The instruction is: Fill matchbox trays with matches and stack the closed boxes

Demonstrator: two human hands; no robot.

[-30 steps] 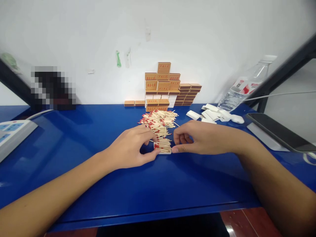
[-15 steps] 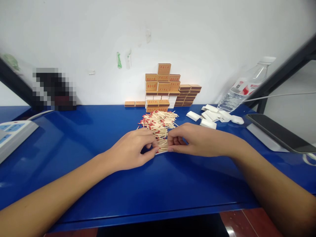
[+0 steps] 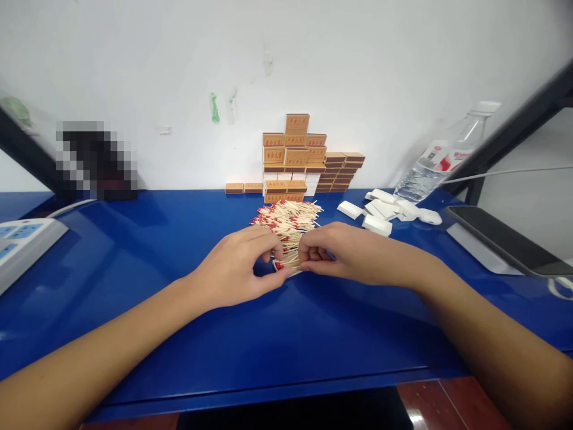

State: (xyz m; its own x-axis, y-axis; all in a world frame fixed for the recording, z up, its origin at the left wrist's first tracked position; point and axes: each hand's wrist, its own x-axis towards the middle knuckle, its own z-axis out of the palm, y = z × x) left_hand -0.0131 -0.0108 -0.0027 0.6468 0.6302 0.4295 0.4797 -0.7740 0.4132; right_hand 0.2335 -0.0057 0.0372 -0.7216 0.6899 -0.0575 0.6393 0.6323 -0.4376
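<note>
Grips a shallow white tray (image 3: 276,266) of red-tipped wooden matches (image 3: 290,261) with half-curled left hand (image 3: 242,266).
Presses right hand (image 3: 349,254) fingertips together at match ends, before a loose matchstick heap (image 3: 289,216).

Blue table (image 3: 286,340) (glossy); matches (image 3: 289,216); matchboxes (image 3: 295,156); white trays (image 3: 376,224)

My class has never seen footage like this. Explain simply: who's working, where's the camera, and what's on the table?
No machine here: a person works with two bare hands, filmed by a camera on their head, looking forward and down. The left hand and right hand meet at a small white tray holding matches; how firmly each grips is hard to tell. Behind it on the blue table are a heap of loose matches and stacked matchboxes. Further right are white pieces and a clear bottle.
</note>
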